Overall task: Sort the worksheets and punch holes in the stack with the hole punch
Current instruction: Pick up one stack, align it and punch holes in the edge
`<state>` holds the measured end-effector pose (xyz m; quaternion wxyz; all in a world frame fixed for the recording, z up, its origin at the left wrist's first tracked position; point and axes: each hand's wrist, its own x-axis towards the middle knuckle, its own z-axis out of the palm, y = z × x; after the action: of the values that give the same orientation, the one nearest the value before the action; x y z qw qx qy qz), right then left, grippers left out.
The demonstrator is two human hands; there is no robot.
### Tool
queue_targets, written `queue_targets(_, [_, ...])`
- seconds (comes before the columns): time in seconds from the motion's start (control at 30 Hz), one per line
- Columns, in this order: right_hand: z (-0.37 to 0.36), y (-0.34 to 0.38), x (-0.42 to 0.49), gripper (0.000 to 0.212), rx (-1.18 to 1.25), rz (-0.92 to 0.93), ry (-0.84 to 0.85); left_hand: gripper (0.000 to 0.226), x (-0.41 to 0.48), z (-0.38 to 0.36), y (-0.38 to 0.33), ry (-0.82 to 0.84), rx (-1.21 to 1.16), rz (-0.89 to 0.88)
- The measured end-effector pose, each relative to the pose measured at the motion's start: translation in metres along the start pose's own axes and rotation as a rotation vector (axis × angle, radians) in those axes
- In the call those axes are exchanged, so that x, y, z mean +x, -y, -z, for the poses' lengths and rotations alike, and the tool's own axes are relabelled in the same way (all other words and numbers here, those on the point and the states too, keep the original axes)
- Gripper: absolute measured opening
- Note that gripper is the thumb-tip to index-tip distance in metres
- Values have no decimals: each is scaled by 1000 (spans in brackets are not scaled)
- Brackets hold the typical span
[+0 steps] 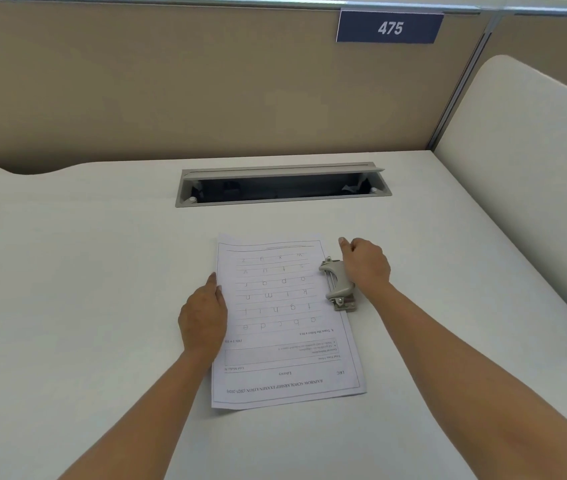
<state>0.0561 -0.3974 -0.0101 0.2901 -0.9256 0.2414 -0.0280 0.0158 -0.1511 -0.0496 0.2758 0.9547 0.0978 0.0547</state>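
A stack of worksheets point(282, 327) lies on the white desk point(84, 289), printed side up with its text upside down to me. A grey hole punch point(339, 285) sits over the stack's right edge. My right hand point(365, 265) rests on the punch from the right, fingers curled over its handle. My left hand point(204, 313) lies flat at the stack's left edge, fingertips touching the paper.
An open cable tray point(282, 188) is sunk into the desk behind the paper. A beige partition point(171, 81) with a blue sign reading 475 point(389, 27) closes the back. A white side panel point(524, 188) stands at the right.
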Motion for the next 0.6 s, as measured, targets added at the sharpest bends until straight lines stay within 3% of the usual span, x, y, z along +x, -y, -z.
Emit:
queue_targets(0.3, [-12, -5, 6, 54, 121, -101, 58, 40, -1, 0, -1, 2, 16, 4])
queue_targets(0.6, [-20, -5, 8, 56, 37, -87, 31, 41, -3, 0, -3, -6, 40, 5])
